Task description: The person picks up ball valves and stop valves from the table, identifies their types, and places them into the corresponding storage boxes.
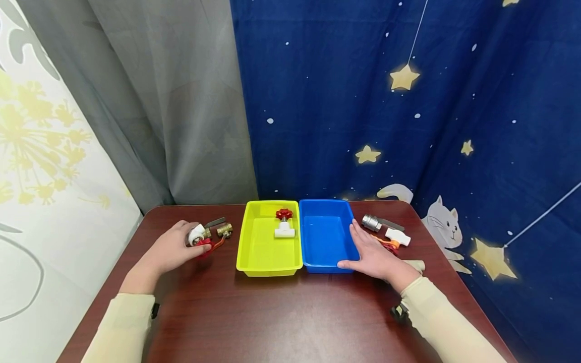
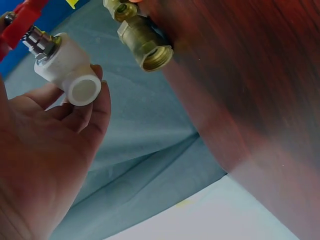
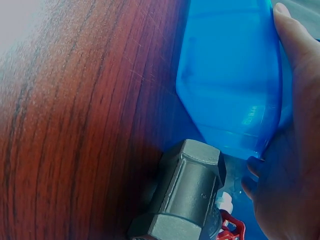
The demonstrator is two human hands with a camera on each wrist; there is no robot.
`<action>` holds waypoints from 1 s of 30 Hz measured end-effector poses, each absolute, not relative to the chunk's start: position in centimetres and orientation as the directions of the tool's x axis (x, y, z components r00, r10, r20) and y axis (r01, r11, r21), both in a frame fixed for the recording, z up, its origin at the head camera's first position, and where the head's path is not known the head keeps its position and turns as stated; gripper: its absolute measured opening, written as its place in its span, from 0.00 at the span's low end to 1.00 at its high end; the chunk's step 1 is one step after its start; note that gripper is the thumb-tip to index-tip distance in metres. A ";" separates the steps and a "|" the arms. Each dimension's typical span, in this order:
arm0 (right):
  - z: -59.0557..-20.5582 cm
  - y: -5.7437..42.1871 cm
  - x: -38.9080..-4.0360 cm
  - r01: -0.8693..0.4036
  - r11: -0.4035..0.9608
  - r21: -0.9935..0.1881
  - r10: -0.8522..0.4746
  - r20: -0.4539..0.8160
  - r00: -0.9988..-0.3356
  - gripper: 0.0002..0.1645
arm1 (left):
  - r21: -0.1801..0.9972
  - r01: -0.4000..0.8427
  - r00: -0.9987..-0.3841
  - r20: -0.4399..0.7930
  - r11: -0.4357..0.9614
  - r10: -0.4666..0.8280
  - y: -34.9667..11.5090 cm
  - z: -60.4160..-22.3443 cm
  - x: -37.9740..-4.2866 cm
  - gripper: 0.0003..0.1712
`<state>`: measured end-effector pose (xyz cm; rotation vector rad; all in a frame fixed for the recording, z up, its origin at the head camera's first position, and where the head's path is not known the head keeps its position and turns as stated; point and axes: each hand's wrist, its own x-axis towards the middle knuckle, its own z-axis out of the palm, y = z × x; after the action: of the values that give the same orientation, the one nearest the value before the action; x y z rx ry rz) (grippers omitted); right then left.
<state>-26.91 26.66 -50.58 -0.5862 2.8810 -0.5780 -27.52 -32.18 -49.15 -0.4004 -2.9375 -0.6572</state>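
Note:
My left hand (image 1: 170, 249) grips a white plastic valve (image 2: 62, 60) with a red handle (image 2: 20, 22), at the left of the table. In the left wrist view the fingers curl behind the white body, its round open end facing the camera. Just beyond lies a brass valve (image 1: 224, 230) with an orange-red handle, beside a dark grey lever (image 1: 215, 222). My right hand (image 1: 374, 254) rests along the right rim of the blue tray (image 1: 327, 237), fingers straight and thumb at the near corner. A grey metal valve body (image 3: 190, 185) shows below it in the right wrist view.
Left of the blue tray stands a yellow tray (image 1: 258, 247), holding a white valve with a red handwheel (image 1: 284, 227). Right of the trays lie a silver valve (image 1: 371, 223) with a grey lever, a white valve with an orange handle (image 1: 397, 236), and a beige cylindrical piece (image 1: 416, 265).

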 end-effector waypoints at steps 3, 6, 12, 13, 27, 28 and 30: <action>-50.6 26.7 -26.9 -0.347 0.850 -0.395 -0.402 -0.064 -0.913 0.76 | 0.409 0.293 -0.955 0.171 0.864 0.242 -31.9 -48.9 -27.6 0.48; -50.6 26.7 -26.9 -0.348 0.852 -0.392 -0.402 -0.064 -0.913 0.76 | 0.417 0.304 -0.951 0.178 0.856 0.251 -31.5 -48.7 -27.7 0.48; -50.6 26.7 -26.9 -0.348 0.854 -0.387 -0.401 -0.063 -0.914 0.77 | 0.424 0.321 -0.946 0.177 0.847 0.270 -30.4 -48.0 -28.1 0.48; -50.6 26.7 -26.8 -0.347 0.854 -0.388 -0.401 -0.063 -0.914 0.77 | 0.422 0.324 -0.945 0.176 0.847 0.274 -30.2 -47.9 -28.2 0.48; -50.5 26.7 -26.8 -0.345 0.855 -0.387 -0.398 -0.065 -0.915 0.76 | 0.404 0.358 -0.934 0.151 0.842 0.324 -27.0 -46.0 -29.8 0.46; -50.5 26.6 -26.8 -0.344 0.855 -0.387 -0.398 -0.065 -0.915 0.76 | 0.398 0.363 -0.932 0.150 0.843 0.330 -26.7 -45.8 -29.9 0.46; -50.5 26.6 -26.9 -0.343 0.855 -0.390 -0.397 -0.066 -0.916 0.75 | 0.387 0.373 -0.928 0.145 0.843 0.344 -26.1 -45.4 -30.2 0.46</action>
<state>-26.85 26.63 -50.54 -0.5785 2.8860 -0.5672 -30.17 -26.09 -45.45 -0.5740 -2.9481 -0.6415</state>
